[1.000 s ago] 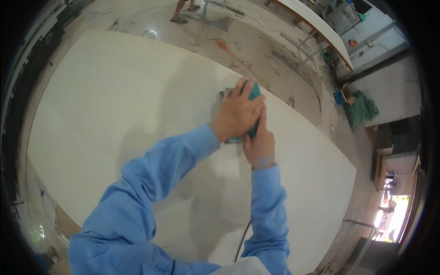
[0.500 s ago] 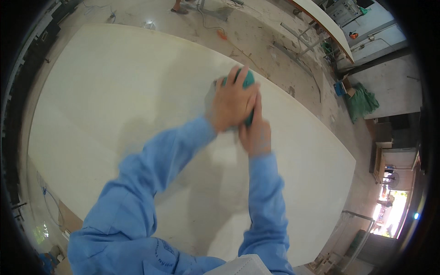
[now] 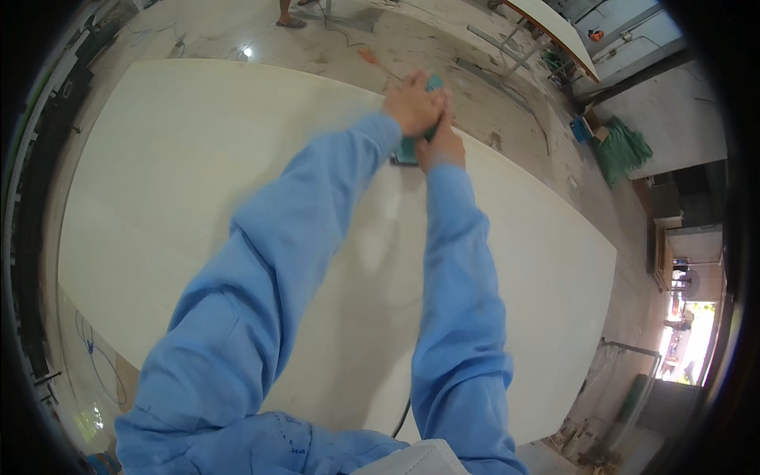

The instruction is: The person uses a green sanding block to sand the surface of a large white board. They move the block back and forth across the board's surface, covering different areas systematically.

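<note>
A large off-white board (image 3: 182,166) lies flat in front of me. Both my arms reach across it to its far edge. My left hand (image 3: 413,107) is wrapped over the top of a teal sander (image 3: 406,150). Close against it, my right hand (image 3: 443,146) grips the same tool from the right side. The sander's dark flat base shows at its near end on the board; my hands hide most of its body. A dark cord (image 3: 403,418) shows beside my right sleeve near the lower edge.
Beyond the board, a person's foot (image 3: 291,23) and an orange-ended cable (image 3: 366,55) are on the floor. A second white-topped table (image 3: 554,32) stands at the far right, with a green sack (image 3: 625,150) nearer. Another cable (image 3: 91,348) lies at the left.
Both hands have pushed the sander away from me to the board's far edge, and my arms are straighter. A dark cord has come into view by my right arm.
</note>
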`<state>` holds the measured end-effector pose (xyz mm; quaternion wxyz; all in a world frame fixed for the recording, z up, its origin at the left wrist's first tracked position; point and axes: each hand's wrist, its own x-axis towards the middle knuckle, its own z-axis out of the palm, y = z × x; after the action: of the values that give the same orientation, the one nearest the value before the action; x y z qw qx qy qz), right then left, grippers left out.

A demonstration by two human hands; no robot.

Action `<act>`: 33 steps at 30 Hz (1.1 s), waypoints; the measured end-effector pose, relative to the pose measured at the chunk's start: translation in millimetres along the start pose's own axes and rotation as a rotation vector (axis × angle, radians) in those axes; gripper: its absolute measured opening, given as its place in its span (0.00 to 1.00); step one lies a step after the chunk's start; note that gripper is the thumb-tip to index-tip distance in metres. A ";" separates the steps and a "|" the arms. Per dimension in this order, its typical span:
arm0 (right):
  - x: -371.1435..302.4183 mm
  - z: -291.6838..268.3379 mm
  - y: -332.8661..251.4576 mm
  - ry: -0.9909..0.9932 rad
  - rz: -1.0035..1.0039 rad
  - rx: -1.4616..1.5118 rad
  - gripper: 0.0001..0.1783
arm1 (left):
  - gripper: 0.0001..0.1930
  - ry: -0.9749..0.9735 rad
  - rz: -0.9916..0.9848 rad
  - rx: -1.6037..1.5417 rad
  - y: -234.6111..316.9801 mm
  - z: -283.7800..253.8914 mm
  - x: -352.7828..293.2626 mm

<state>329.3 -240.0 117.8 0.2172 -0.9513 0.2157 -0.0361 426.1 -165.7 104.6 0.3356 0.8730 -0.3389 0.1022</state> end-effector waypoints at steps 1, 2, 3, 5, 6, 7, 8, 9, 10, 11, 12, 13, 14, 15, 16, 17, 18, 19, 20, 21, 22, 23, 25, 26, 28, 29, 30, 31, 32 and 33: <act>-26.1 -5.3 16.4 -0.007 0.018 -0.024 0.55 | 0.18 -0.018 0.002 0.008 21.8 3.5 -21.5; -57.1 -9.4 30.9 0.009 -0.025 0.025 0.56 | 0.17 -0.076 -0.008 0.013 41.9 5.3 -47.9; -92.6 -13.2 41.6 0.050 -0.075 0.065 0.57 | 0.17 -0.011 0.026 -0.003 60.6 3.4 -77.5; -172.4 -16.7 55.5 0.055 -0.075 0.059 0.57 | 0.17 0.010 0.049 -0.074 96.7 -5.2 -145.9; -216.2 -18.7 58.0 0.036 -0.047 0.066 0.57 | 0.18 0.031 0.067 -0.123 111.8 -15.9 -180.4; -262.0 -17.7 57.2 0.014 0.005 0.080 0.56 | 0.18 -0.029 0.074 -0.139 126.2 -28.3 -214.8; -309.2 -18.0 53.0 -0.026 0.079 0.089 0.55 | 0.19 -0.066 0.081 -0.153 139.8 -44.7 -250.4; -353.5 -17.5 46.2 -0.033 0.099 0.106 0.54 | 0.19 -0.114 0.093 -0.170 150.3 -62.9 -285.9; -396.5 -17.0 36.5 -0.054 0.154 0.140 0.53 | 0.19 -0.147 0.120 -0.185 159.7 -82.9 -320.6; -432.3 -16.1 24.8 -0.039 0.159 0.173 0.52 | 0.19 -0.213 0.108 -0.240 166.4 -102.4 -351.0; -464.3 -16.1 12.3 -0.019 0.146 0.189 0.51 | 0.20 -0.262 0.099 -0.288 171.6 -120.1 -378.4; -487.2 -15.5 1.5 0.025 0.095 0.208 0.49 | 0.20 -0.285 0.083 -0.337 174.9 -135.8 -400.7; -502.0 -13.1 -7.3 -0.005 0.121 0.202 0.48 | 0.19 -0.302 0.066 -0.378 175.2 -146.9 -415.2; -511.9 -12.4 -15.3 -0.027 0.118 0.201 0.47 | 0.19 -0.240 0.067 -0.425 175.3 -153.0 -422.9; -510.3 -10.1 -19.8 0.005 0.067 0.211 0.47 | 0.19 -0.278 0.021 -0.398 170.6 -154.3 -424.2; -501.3 -7.5 -21.4 -0.057 0.111 0.200 0.47 | 0.18 -0.231 0.005 -0.377 163.3 -150.1 -417.6; -482.9 -5.1 -20.1 -0.073 0.079 0.195 0.47 | 0.18 -0.132 0.012 -0.357 154.5 -142.4 -405.4; -455.9 -1.0 -16.1 -0.085 0.055 0.200 0.47 | 0.17 -0.161 -0.008 -0.338 141.3 -133.5 -388.1; -426.3 0.9 -10.5 -0.086 0.029 0.204 0.48 | 0.17 -0.140 -0.007 -0.320 126.3 -121.1 -362.7; -388.0 4.0 -3.8 -0.082 0.003 0.217 0.48 | 0.17 -0.116 0.033 -0.269 111.7 -106.3 -333.6; -347.6 8.0 1.1 0.011 -0.079 0.217 0.49 | 0.18 -0.076 0.074 -0.218 96.9 -90.3 -301.3; -307.4 6.9 8.2 -0.037 -0.010 0.199 0.50 | 0.18 -0.044 0.088 -0.173 84.6 -71.5 -267.4; -227.5 5.3 16.4 0.044 -0.056 0.085 0.55 | 0.18 -0.088 0.109 -0.088 64.1 -44.8 -199.2; -192.5 3.8 17.6 0.063 -0.048 0.064 0.56 | 0.19 -0.136 0.119 -0.094 57.2 -39.7 -164.1; -177.6 4.5 17.7 0.075 -0.013 0.023 0.57 | 0.19 -0.226 0.102 -0.014 59.5 -39.7 -132.9; -172.1 4.4 16.5 0.070 0.011 0.004 0.58 | 0.19 -0.263 0.078 0.063 63.2 -43.7 -127.2; -181.9 7.2 14.2 0.077 0.009 -0.001 0.58 | 0.19 -0.296 0.059 0.127 71.2 -49.7 -134.4; -211.6 6.8 17.3 0.091 -0.033 0.007 0.58 | 0.19 -0.283 0.100 0.212 80.1 -56.6 -154.6; -242.8 4.7 21.6 0.028 -0.046 0.060 0.58 | 0.19 -0.287 0.134 0.213 86.5 -64.7 -181.0; -285.0 4.9 26.3 0.018 -0.109 0.119 0.57 | 0.19 -0.271 0.160 0.228 94.5 -71.4 -218.1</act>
<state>61.9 -138.0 109.2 0.2690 -0.9467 0.1632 -0.0691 203.7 -56.4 118.8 0.1766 0.8815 -0.4354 0.0479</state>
